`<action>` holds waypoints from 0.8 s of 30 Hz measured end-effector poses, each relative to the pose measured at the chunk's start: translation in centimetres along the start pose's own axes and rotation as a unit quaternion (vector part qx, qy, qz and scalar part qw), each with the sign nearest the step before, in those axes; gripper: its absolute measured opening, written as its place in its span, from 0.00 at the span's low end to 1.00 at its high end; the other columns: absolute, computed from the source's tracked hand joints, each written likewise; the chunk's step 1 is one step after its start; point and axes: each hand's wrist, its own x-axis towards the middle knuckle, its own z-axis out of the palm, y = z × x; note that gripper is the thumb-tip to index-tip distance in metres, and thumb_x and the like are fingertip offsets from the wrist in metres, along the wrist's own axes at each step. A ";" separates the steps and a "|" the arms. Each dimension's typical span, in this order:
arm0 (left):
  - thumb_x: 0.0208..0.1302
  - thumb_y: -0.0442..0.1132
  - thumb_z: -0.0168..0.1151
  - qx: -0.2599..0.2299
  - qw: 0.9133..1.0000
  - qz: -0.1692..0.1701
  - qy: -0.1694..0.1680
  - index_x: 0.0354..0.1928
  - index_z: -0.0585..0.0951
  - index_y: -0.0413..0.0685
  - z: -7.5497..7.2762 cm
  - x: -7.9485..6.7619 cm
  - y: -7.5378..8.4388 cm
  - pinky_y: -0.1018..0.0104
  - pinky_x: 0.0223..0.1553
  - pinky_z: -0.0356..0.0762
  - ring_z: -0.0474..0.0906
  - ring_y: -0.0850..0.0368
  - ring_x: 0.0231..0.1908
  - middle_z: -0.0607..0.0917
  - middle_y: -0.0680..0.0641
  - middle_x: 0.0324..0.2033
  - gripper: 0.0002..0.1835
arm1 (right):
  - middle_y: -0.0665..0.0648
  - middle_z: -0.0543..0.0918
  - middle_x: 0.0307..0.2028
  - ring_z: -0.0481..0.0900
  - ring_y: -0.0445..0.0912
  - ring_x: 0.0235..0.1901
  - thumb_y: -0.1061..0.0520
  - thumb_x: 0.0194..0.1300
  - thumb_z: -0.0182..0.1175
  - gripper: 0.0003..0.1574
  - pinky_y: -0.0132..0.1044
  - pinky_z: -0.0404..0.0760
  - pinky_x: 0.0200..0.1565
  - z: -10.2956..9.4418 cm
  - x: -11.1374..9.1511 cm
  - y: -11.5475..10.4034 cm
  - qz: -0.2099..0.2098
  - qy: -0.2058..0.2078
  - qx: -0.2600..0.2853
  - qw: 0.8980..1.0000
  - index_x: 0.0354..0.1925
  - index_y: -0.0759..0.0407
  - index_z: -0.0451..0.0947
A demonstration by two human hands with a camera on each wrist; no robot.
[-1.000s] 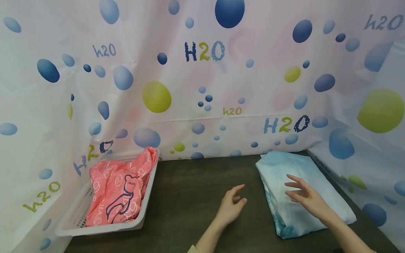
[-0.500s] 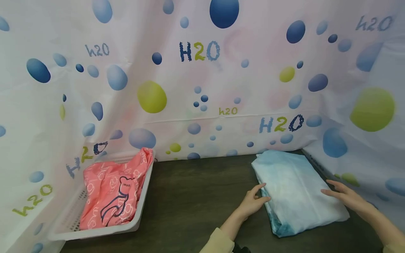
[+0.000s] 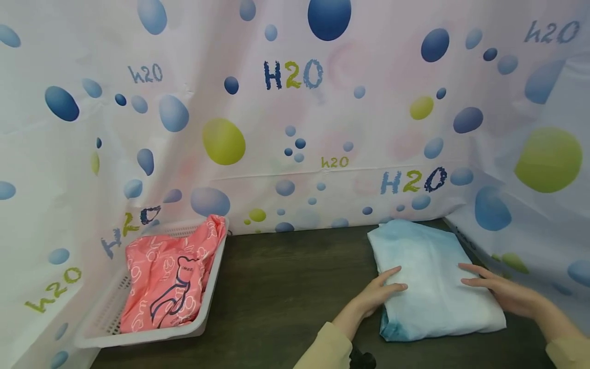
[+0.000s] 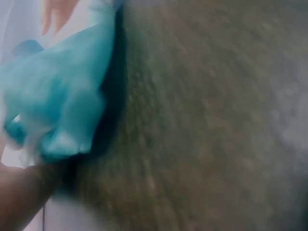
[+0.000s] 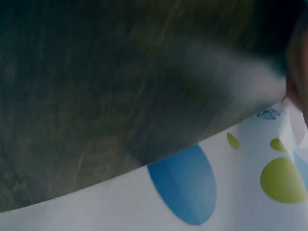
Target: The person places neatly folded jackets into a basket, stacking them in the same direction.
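Note:
A folded light-blue and white cloth [image 3: 433, 287] lies on the right side of the dark table, its lower left corner a deeper teal. At its left edge is my left hand [image 3: 375, 294], fingers extended over the border. My right hand [image 3: 504, 292] lies at the opposite edge, its fingers nearly straight across the cloth's top. In the left wrist view the teal side of the cloth [image 4: 62, 86] bulges in loose folds above the tabletop. The right wrist view catches only a blurred sliver of hand [image 5: 299, 67] at its right border.
A white perforated basket [image 3: 138, 338] stands at the left, holding a pink garment [image 3: 170, 277] with a bear print. Dark tabletop [image 3: 290, 287] spans the middle. A printed white curtain [image 3: 258, 118] closes off the back and sides. A small black object [image 3: 361, 359] shows beside the left wrist.
My right hand has gone from above the cloth to its right edge. My left hand has moved right to the left edge. The cloth's near left corner has shifted left.

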 end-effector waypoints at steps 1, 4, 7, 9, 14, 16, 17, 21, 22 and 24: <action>0.67 0.45 0.61 0.002 1.000 -0.001 -0.003 0.67 0.72 0.68 0.0 0.0 0.0 0.46 0.64 0.63 0.60 0.47 0.69 0.65 0.51 0.70 0.27 | 0.75 0.15 0.69 0.65 0.53 0.61 0.49 0.79 0.41 0.37 0.52 0.72 0.55 0.2 0.2 -0.1 -0.004 -0.007 -0.002 1.000 0.77 0.37 0.38; 0.67 0.46 0.62 0.009 1.000 -0.011 -0.003 0.64 0.74 0.72 0.0 0.1 -0.2 0.40 0.63 0.62 0.62 0.46 0.69 0.67 0.54 0.69 0.25 | 0.76 0.19 0.70 0.65 0.53 0.61 0.51 0.78 0.44 0.38 0.50 0.72 0.55 0.9 0.6 -0.5 -0.012 -0.008 -0.019 1.000 0.78 0.40 0.40; 0.65 0.46 0.63 0.017 1.000 -0.022 -0.013 0.62 0.75 0.77 0.0 0.2 -0.3 0.37 0.63 0.61 0.62 0.45 0.69 0.68 0.57 0.68 0.24 | 0.76 0.22 0.70 0.56 0.67 0.66 0.51 0.76 0.48 0.43 0.54 0.70 0.56 1.6 1.0 -0.7 -0.011 0.009 -0.042 0.999 0.78 0.51 0.38; 0.64 0.45 0.65 0.024 0.999 -0.029 -0.022 0.62 0.75 0.80 0.1 0.2 -0.5 0.38 0.63 0.62 0.61 0.46 0.69 0.67 0.59 0.68 0.26 | 0.78 0.23 0.70 0.42 0.75 0.67 0.51 0.75 0.50 0.46 0.61 0.66 0.58 1.9 1.1 -0.7 -0.009 0.022 -0.059 0.998 0.78 0.57 0.37; 0.61 0.39 0.68 0.047 0.998 -0.027 -0.031 0.66 0.73 0.75 0.5 0.3 -0.8 0.49 0.64 0.66 0.59 0.49 0.71 0.68 0.59 0.69 0.32 | 0.78 0.21 0.69 0.26 0.78 0.66 0.54 0.72 0.54 0.48 0.73 0.54 0.58 2.2 0.9 -0.3 -0.009 0.037 -0.076 0.996 0.77 0.58 0.39; 0.60 0.37 0.69 0.054 0.998 -0.026 -0.028 0.67 0.72 0.71 0.6 0.3 -0.9 0.52 0.63 0.67 0.58 0.51 0.71 0.68 0.59 0.69 0.34 | 0.78 0.19 0.69 0.24 0.79 0.65 0.56 0.72 0.54 0.47 0.74 0.54 0.58 2.2 0.6 -0.2 -0.016 0.036 -0.071 0.997 0.78 0.55 0.39; 0.60 0.37 0.69 0.056 0.998 -0.025 -0.027 0.68 0.71 0.69 0.6 0.3 -0.9 0.53 0.63 0.68 0.57 0.51 0.71 0.68 0.59 0.69 0.35 | 0.78 0.19 0.69 0.23 0.79 0.65 0.57 0.72 0.54 0.47 0.74 0.54 0.57 2.2 0.5 -0.1 -0.021 0.035 -0.070 0.997 0.78 0.53 0.40; 0.60 0.36 0.69 0.066 0.997 -0.020 -0.024 0.69 0.69 0.68 0.7 0.2 -0.7 0.55 0.61 0.69 0.56 0.54 0.72 0.67 0.61 0.69 0.36 | 0.79 0.18 0.68 0.22 0.79 0.65 0.59 0.72 0.54 0.46 0.72 0.57 0.57 2.1 0.3 0.0 -0.037 0.030 -0.064 0.997 0.78 0.49 0.42; 0.60 0.36 0.69 0.068 0.997 -0.017 -0.024 0.69 0.69 0.68 0.7 0.2 -0.7 0.56 0.61 0.70 0.56 0.54 0.72 0.67 0.61 0.69 0.37 | 0.79 0.18 0.68 0.23 0.79 0.65 0.59 0.72 0.54 0.46 0.71 0.58 0.57 2.1 0.3 -0.1 -0.038 0.030 -0.064 0.997 0.78 0.48 0.43; 0.60 0.35 0.69 0.071 0.997 -0.011 -0.021 0.69 0.69 0.69 0.7 0.2 -0.5 0.56 0.60 0.70 0.57 0.54 0.71 0.67 0.61 0.69 0.37 | 0.79 0.19 0.68 0.24 0.79 0.65 0.60 0.71 0.54 0.45 0.67 0.62 0.56 2.1 0.3 -0.1 -0.042 0.033 -0.062 0.997 0.78 0.47 0.45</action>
